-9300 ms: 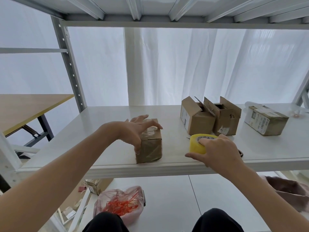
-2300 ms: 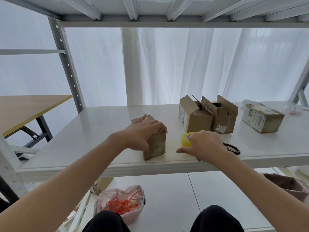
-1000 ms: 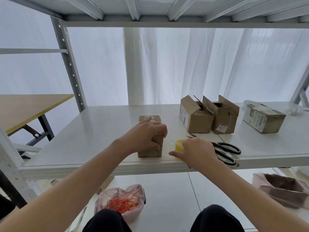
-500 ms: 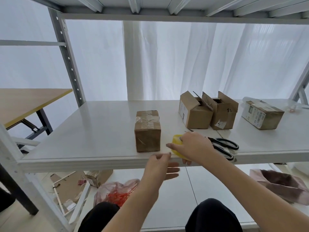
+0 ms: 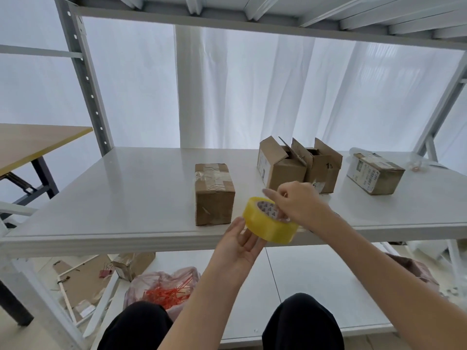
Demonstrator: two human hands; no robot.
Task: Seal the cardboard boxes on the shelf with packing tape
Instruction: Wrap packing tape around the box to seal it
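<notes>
**Here, a tape roll (image 5: 269, 221) is held in both hands before the shelf (image 5: 126, 198)**

In the head view, the yellow roll is held tilted just in front of the shelf's front edge, with its printed core turned upward. It is cradled from below by the left hand (image 5: 240, 245): the fingers are laid under the rim and the thumb is pressed against the outer face. The right hand (image 5: 298, 203) is set on it from above, fingers curled, some of them hooked into the core. Whether a tape end is pinched there cannot be told.

On the shelf, just behind the roll, a taped box (image 5: 213, 194) is stood with its flaps closed. Further right, two open boxes (image 5: 280, 168) are seen touching side by side, flaps up. A labelled box (image 5: 375, 174) is set apart from them near the right post.

Below the shelf, a bag of red ties (image 5: 164, 291) is seen, and a wooden table (image 5: 30, 142) at far left.
</notes>
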